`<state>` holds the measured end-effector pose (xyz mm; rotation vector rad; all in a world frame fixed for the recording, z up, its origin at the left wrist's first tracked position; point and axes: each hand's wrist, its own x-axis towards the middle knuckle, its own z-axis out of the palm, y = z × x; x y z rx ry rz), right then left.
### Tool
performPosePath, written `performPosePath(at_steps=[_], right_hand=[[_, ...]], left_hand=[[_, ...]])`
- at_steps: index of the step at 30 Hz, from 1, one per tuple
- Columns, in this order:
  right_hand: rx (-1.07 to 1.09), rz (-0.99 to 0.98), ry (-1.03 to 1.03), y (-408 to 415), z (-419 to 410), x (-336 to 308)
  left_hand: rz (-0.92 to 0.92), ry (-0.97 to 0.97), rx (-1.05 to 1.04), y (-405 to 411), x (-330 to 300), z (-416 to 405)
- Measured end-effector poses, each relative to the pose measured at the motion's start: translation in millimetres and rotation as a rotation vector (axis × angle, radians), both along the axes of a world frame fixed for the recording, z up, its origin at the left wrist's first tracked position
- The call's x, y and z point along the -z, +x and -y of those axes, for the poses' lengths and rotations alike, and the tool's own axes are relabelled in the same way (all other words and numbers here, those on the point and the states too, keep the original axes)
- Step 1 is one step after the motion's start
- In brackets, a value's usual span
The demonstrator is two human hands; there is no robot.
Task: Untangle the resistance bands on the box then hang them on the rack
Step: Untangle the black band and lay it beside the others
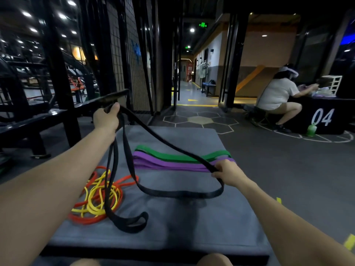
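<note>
**Padded box and the bands laid on it**

A grey padded box (172, 223) is seen on a dark floor (288, 169) marked with hexagon lines. On its far part, green bands (172, 153) and purple bands (163, 164) are laid flat side by side, touching. At its left edge a tangle of red bands (84, 219) and yellow bands (96, 204) is heaped. The lower loops of black bands (130, 223) are rested on the pad just beside that tangle.

The left hand (106, 118) hides where the black bands (146, 139) meet inside its grip.
</note>
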<state>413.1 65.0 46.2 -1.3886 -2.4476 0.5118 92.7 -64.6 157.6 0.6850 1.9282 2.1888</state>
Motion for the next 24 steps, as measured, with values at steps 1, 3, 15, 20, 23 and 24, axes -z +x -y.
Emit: performPosePath(at_steps=[1,3,15,20,23,24], right_hand=[[0.016,-0.046,0.013,-4.8,0.0,-0.3],[0.053,-0.138,0.028,-14.7,-1.1,-1.0],[0.126,0.299,-0.052,-4.9,1.4,63.3],[0.225,0.122,-0.186,-7.1,-0.9,68.5],[0.239,-0.032,-0.166,-20.1,-6.2,46.5],[0.247,-0.077,-0.171,-22.0,-8.5,40.5]], left_hand=[[-0.026,-0.023,-0.008,-2.2,5.7,-0.6],[-0.030,-0.075,-0.005,-6.6,15.0,0.3],[0.169,0.018,-0.043,-16.7,35.6,-4.4],[0.128,-0.008,-0.033,-20.1,34.4,-6.6],[0.088,-0.042,0.008,-15.4,31.7,-10.2],[0.059,-0.037,0.035,-10.3,28.8,-12.5]])
